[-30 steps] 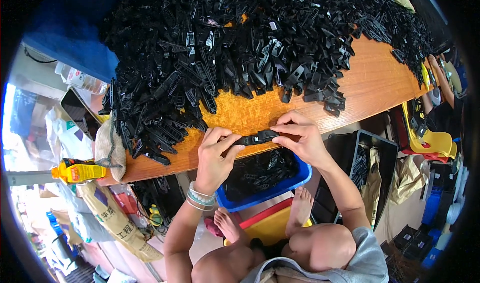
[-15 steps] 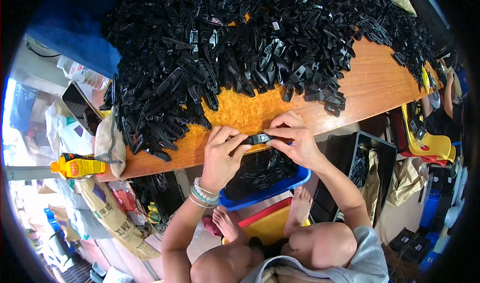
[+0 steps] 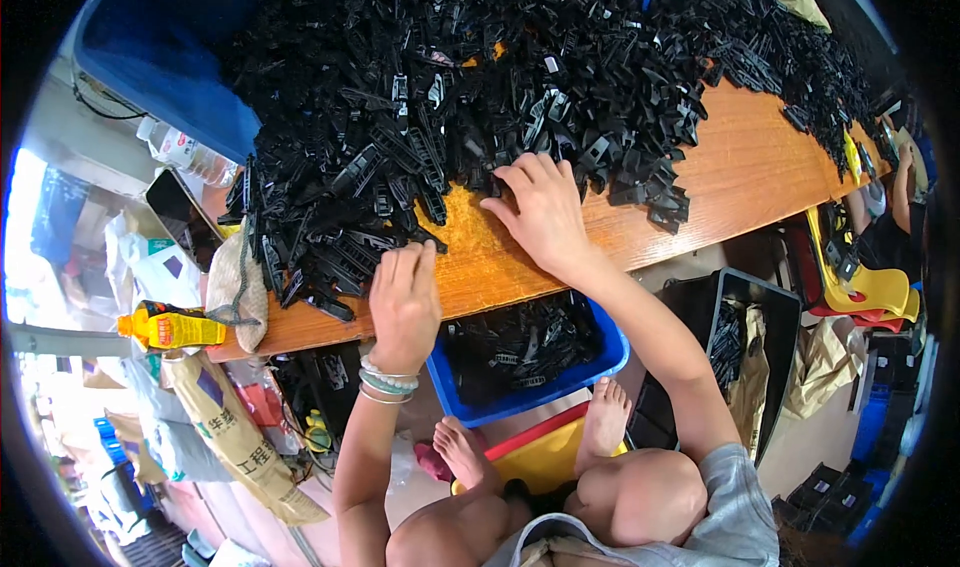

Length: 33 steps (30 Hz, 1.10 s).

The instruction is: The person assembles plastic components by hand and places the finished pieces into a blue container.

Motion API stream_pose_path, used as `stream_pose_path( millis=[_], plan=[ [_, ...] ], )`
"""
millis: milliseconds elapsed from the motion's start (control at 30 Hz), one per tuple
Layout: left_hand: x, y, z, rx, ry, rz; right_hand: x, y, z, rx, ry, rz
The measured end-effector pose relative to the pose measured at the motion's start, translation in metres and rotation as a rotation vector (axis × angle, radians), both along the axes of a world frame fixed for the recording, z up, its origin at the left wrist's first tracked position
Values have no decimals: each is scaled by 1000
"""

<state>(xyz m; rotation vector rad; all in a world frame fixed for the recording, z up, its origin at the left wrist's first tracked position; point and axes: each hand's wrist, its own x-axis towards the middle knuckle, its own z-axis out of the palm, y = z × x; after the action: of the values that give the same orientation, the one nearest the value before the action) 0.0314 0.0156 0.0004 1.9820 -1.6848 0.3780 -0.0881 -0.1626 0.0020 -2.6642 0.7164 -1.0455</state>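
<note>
A large heap of black plastic parts [image 3: 340, 97] covers much of the wooden table [image 3: 745, 157]. My left hand [image 3: 405, 302], with bracelets at its wrist, is at the heap's near left edge. Its fingers are pressed together at a small black plastic part [image 3: 437, 246], whose end shows past the fingertips; the thumb is hidden. Farther to the right, my right hand [image 3: 548, 217] reaches to the front of the heap. Its thumb and forefinger are apart, and the fingertips touch or nearly touch parts there; nothing shows held between them.
Below the table edge stands a blue bin [image 3: 530, 397] of black parts, in front of a yellow stool [image 3: 530, 457]. A dark crate [image 3: 770, 367] is at the right. A yellow bottle [image 3: 180, 329], a cloth glove [image 3: 238, 292] and a phone [image 3: 180, 207] lie left.
Both hands have parted from the small black part they held together over the table edge, which no longer shows there. Left went left to the heap's edge; right went forward onto the heap.
</note>
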Motion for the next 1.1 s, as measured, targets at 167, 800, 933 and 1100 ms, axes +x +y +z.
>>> stream_pose_path(
  millis=[167,800,933,1100],
  plan=[
    [-10,-2,5,40,61,-22,-7,-1,-10,-91,-10,17],
    [-10,-21,7,-16,522,-214,-42,8,-5,792,-373,204],
    [-12,-14,14,-45,311,-42,-53,-1,14,1733,-517,336],
    [-11,-12,7,-40,428,-98,-51,15,11,1321,-212,401]
  ],
)
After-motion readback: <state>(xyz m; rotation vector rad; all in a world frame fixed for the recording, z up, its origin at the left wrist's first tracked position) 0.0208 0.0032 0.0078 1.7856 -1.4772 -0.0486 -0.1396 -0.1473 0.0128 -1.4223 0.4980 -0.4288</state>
